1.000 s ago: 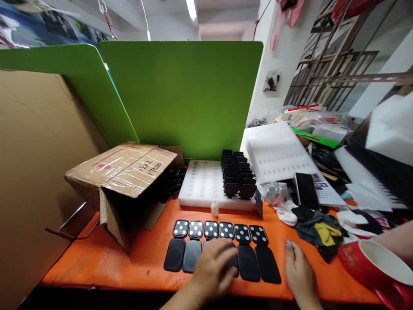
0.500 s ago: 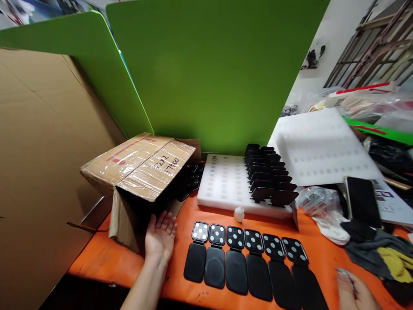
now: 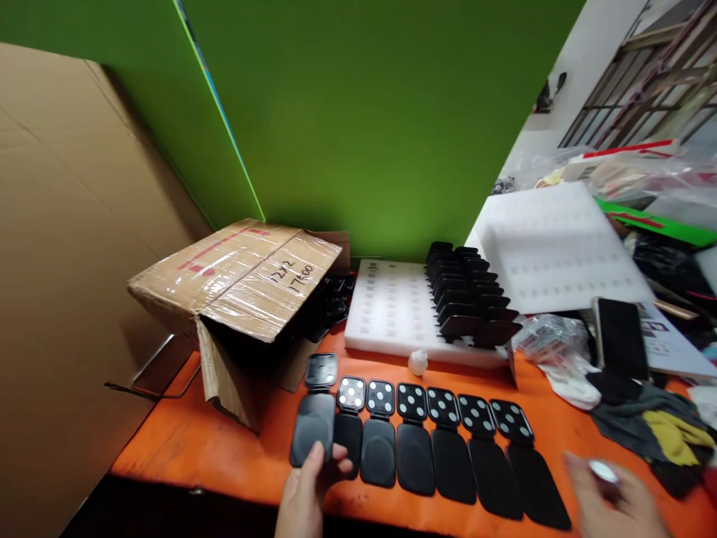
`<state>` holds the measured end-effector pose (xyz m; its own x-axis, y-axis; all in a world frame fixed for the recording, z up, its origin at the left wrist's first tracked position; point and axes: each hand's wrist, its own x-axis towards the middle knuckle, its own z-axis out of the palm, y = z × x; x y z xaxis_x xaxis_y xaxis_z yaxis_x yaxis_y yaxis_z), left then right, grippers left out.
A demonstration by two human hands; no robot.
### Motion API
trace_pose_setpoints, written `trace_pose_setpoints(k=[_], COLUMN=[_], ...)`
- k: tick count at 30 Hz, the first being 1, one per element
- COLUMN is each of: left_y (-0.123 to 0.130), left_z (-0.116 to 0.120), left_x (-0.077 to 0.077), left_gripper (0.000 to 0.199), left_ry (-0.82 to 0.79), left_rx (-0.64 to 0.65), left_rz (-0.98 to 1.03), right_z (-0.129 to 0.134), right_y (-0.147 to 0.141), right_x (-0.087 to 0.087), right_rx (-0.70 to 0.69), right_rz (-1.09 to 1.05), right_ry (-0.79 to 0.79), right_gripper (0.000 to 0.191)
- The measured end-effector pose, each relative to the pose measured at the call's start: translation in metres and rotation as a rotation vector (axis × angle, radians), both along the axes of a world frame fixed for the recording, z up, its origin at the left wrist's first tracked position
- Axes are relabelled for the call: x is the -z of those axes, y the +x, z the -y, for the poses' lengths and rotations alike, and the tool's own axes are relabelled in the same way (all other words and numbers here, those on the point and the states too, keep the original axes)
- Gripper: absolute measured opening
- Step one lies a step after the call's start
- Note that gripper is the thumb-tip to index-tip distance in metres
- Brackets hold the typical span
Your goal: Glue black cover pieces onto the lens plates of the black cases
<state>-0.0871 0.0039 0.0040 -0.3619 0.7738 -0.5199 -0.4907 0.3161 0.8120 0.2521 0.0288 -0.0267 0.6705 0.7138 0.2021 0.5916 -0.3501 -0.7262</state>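
My left hand is closed on a black hinged plate, thumb on its larger panel, just left of a row of similar plates. The held plate's small square panel shows no clear white dots. In the row, several black hinged plates lie flat, each with white dots on its small square end. At the right, my right hand is smeared by motion and closed around a small object with a shiny pale round end; its kind cannot be made out. A small white bottle stands behind the row.
At the left a cardboard box lies open, with black parts inside. A white foam block holds upright black plates. Further right are a phone, a grey and yellow glove and plastic bags. A green partition stands behind.
My left hand, earlier open and empty at the box's mouth, has moved right and now holds a black hinged plate beside the row. My right hand stays at the right. The view has shifted slightly.
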Motion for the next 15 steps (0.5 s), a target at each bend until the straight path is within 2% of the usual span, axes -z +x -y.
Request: trace_pose_setpoints(k=[1, 2, 4, 6, 8, 11, 13, 15], left_y=[0.005, 0.008, 0.010, 0.009, 0.006, 0.000, 0.001, 0.008], left_z=[0.007, 0.013, 0.016, 0.014, 0.010, 0.006, 0.006, 0.007], left_x=[0.001, 0.001, 0.000, -0.002, -0.007, -0.019, -0.028, -0.032], left_gripper=[0.041, 0.044, 0.049, 0.051, 0.048, 0.039, 0.054, 0.074], left_ry=[0.028, 0.057, 0.089, 0.105, 0.112, 0.096, 0.079, 0.027], left_rx=[0.150, 0.290, 0.524, 0.689, 0.800, 0.890, 0.929, 0.960], left_rz=[-0.073, -0.132, -0.187, -0.176, -0.117, 0.025, 0.270, 0.576], right_z=[-0.001, -0.004, -0.015, -0.027, -0.035, -0.036, -0.032, -0.029], right_y=[-0.022, -0.045, -0.084, -0.109, -0.119, -0.119, -0.118, -0.119], right_x=[-0.015, -0.030, -0.052, -0.063, -0.065, -0.062, -0.061, -0.062], right_rx=[-0.110, -0.279, -0.548, -0.660, -0.752, -0.759, -0.788, -0.923], right_rz=[-0.076, -0.168, -0.349, -0.497, -0.676, -0.940, -1.022, -0.993], right_ry=[-0.002, -0.030, -0.090, -0.111, -0.131, -0.195, -0.257, -0.334], right_gripper=[0.053, 0.053, 0.052, 0.045, 0.043, 0.044, 0.047, 0.047])
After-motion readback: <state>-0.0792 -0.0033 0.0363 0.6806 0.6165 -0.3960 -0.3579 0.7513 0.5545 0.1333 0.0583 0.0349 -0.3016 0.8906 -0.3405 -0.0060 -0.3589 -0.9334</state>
